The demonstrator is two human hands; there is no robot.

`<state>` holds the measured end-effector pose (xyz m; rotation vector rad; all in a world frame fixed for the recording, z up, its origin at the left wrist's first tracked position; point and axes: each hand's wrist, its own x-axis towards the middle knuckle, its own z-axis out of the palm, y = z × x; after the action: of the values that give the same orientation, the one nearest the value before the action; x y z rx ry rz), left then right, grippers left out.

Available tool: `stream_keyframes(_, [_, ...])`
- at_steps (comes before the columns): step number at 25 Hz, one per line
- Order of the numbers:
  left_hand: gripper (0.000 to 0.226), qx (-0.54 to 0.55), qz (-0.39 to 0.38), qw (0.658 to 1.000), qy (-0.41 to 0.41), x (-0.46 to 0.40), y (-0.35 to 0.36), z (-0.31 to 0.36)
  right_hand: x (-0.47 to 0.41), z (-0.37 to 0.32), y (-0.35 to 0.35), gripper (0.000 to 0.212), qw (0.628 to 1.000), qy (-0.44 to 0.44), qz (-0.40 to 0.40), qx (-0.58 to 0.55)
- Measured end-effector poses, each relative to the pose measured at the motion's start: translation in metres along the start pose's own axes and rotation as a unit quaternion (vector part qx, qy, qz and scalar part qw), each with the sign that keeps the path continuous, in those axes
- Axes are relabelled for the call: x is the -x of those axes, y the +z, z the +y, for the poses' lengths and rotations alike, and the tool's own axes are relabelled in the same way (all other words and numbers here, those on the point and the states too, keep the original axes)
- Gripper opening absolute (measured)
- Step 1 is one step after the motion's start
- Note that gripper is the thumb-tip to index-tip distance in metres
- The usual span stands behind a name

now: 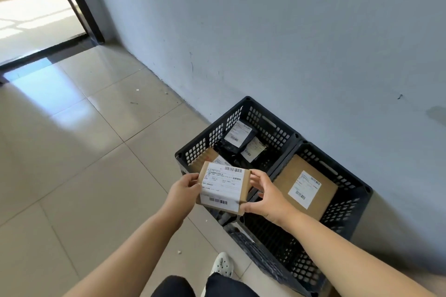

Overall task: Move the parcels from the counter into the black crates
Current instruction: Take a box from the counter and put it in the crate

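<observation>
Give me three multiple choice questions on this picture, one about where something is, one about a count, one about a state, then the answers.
1. Where does the large flat cardboard parcel lie?
A. in the right crate
B. on the floor
C. in the left crate

2. How many black crates are there?
A. one
B. two
C. four

3. How is the small cardboard box held?
A. by one hand
B. by both hands
C. by neither hand

Answers: 1 A, it rests inside the right crate. 2 B, the left crate and the right one stand side by side. 3 B, the left hand and right hand grip its sides.
</observation>
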<state>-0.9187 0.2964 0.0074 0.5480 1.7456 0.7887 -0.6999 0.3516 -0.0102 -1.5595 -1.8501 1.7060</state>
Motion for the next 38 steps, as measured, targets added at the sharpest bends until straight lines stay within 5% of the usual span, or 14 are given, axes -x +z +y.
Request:
stream_keyframes(5, [0.028, -0.032, -0.043, 0.998, -0.036, -0.066, 0.015, 0.018, -0.041, 0.008, -0.01, 0.085, 0.999, 0.048, 0.024, -0.011])
stream_keyframes(10, [0.025, -0.115, -0.122, 0.984, -0.062, -0.145, 0.021, 0.04, -0.08, 0.011, -0.003, 0.106, 0.985, 0.146, 0.088, -0.04])
stream_keyframes(23, [0.037, -0.333, -0.274, 0.9, -0.069, -0.281, 0.026, 0.025, -0.165, 0.026, 0.043, 0.093, 0.94, 0.267, 0.194, -0.085])
stream_keyframes(27, [0.027, -0.355, -0.306, 0.88, -0.077, -0.305, 0.052, 0.014, -0.182, 0.045, 0.018, 0.095, 0.933, 0.283, 0.221, 0.022])
stream_keyframes(31, [0.039, -0.388, -0.31, 0.865, -0.072, -0.346, 0.081, 0.001, -0.215, 0.071, -0.008, 0.1, 0.914, 0.271, 0.239, 0.185])
stream_keyframes(38, [0.042, -0.511, -0.323, 0.79, 0.103, -0.422, 0.159, -0.015, -0.292, 0.142, -0.034, 0.1, 0.832, 0.243, 0.273, 0.418])
